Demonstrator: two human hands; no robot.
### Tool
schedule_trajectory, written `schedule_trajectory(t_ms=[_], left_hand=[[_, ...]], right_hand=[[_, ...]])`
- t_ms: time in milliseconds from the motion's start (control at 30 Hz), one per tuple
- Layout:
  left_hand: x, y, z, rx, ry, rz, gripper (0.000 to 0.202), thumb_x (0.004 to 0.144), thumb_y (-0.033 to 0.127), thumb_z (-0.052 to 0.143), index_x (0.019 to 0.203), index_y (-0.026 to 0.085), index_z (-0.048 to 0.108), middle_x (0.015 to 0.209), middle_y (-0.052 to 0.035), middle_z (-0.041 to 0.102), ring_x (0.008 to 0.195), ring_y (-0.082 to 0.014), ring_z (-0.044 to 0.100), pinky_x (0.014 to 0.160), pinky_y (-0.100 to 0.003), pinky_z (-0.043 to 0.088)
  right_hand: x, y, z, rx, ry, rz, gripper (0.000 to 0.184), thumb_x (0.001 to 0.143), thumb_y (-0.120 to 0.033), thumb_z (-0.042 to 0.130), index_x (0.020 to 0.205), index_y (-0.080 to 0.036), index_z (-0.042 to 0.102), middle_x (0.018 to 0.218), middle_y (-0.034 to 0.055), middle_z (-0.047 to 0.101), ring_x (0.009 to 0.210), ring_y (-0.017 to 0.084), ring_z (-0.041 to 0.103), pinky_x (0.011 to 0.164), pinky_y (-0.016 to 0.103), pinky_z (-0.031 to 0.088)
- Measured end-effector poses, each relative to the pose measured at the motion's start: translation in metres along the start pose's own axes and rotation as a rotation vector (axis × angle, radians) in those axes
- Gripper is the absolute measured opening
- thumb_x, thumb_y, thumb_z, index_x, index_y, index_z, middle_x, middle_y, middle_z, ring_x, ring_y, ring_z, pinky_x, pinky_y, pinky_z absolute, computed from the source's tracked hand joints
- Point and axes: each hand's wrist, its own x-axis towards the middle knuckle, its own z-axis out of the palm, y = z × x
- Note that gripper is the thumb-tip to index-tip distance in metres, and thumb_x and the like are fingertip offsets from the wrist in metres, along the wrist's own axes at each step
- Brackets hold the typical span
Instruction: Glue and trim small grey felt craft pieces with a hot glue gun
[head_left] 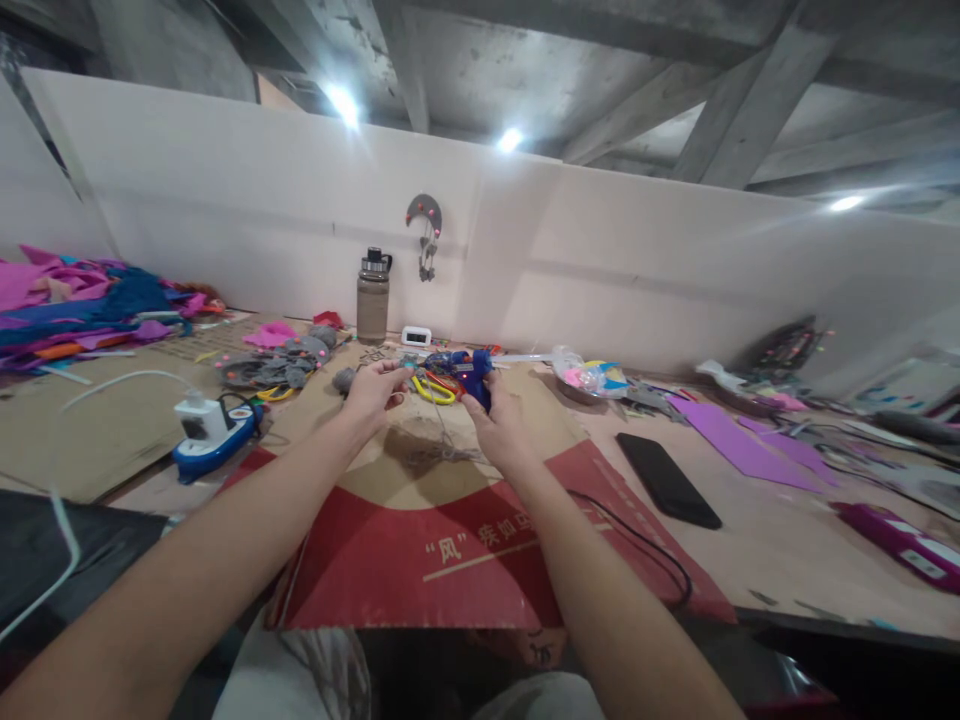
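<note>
My right hand is wrapped round a blue hot glue gun, whose nozzle points left toward my other hand. A translucent glue stick juts from its back end. With fingertips pinched together, my left hand has something small that I cannot make out. Just beyond and between the hands lie yellow-handled scissors. Grey cord hangs down between the hands onto the red and tan cardboard below them.
Left are a blue power strip, felt pieces and a colourful scrap pile. A bottle stands behind. Right are a phone, a bowl and purple sheets. A black cable crosses the cardboard.
</note>
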Motion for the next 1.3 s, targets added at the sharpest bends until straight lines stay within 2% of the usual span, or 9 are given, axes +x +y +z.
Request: schedule_trajectory(t_ms=[500, 900, 967, 1167, 1300], left_hand=[[-0.002, 0.002, 0.002, -0.031, 0.014, -0.013, 0.028, 0.052, 0.014, 0.076, 0.068, 0.015, 0.053, 0.050, 0.0049, 0.051, 0.039, -0.0041, 0.045, 0.035, -0.013, 0.028], [0.000, 0.001, 0.002, -0.043, 0.004, -0.004, 0.030, 0.050, 0.015, 0.078, 0.066, 0.014, 0.053, 0.051, 0.0052, 0.051, 0.039, -0.0036, 0.044, 0.035, -0.014, 0.026], [0.000, 0.000, 0.001, -0.018, -0.001, 0.023, 0.029, 0.051, 0.016, 0.077, 0.065, 0.015, 0.053, 0.050, 0.0054, 0.050, 0.039, -0.0037, 0.043, 0.035, -0.014, 0.026], [-0.002, -0.002, 0.000, 0.165, -0.012, 0.236, 0.021, 0.058, 0.020, 0.073, 0.065, 0.015, 0.054, 0.049, 0.0047, 0.051, 0.038, -0.0045, 0.042, 0.036, -0.016, 0.027], [-0.002, 0.002, 0.000, 0.071, 0.025, 0.127, 0.025, 0.055, 0.014, 0.074, 0.067, 0.015, 0.052, 0.050, 0.0058, 0.050, 0.038, -0.0039, 0.042, 0.035, -0.015, 0.027]], right_hand=[[-0.002, -0.001, 0.000, -0.065, -0.022, 0.007, 0.042, 0.083, -0.031, 0.045, 0.123, -0.017, 0.043, 0.111, 0.0127, 0.059, 0.102, 0.026, 0.055, 0.089, 0.041, 0.041], [-0.002, -0.004, 0.000, -0.134, -0.021, -0.021, 0.045, 0.084, -0.032, 0.043, 0.126, -0.017, 0.041, 0.108, 0.0144, 0.059, 0.096, 0.027, 0.057, 0.083, 0.042, 0.044], [-0.003, -0.007, -0.001, -0.210, -0.029, -0.037, 0.044, 0.084, -0.032, 0.042, 0.125, -0.014, 0.042, 0.106, 0.0163, 0.060, 0.093, 0.029, 0.057, 0.081, 0.043, 0.043], [-0.006, -0.019, 0.000, -0.361, -0.057, -0.131, 0.035, 0.083, -0.027, 0.043, 0.115, -0.014, 0.052, 0.106, 0.0184, 0.059, 0.095, 0.031, 0.055, 0.083, 0.045, 0.041], [-0.004, -0.014, -0.002, -0.268, 0.008, -0.068, 0.037, 0.082, -0.030, 0.045, 0.116, -0.016, 0.051, 0.102, 0.0166, 0.061, 0.091, 0.029, 0.057, 0.082, 0.044, 0.042]])
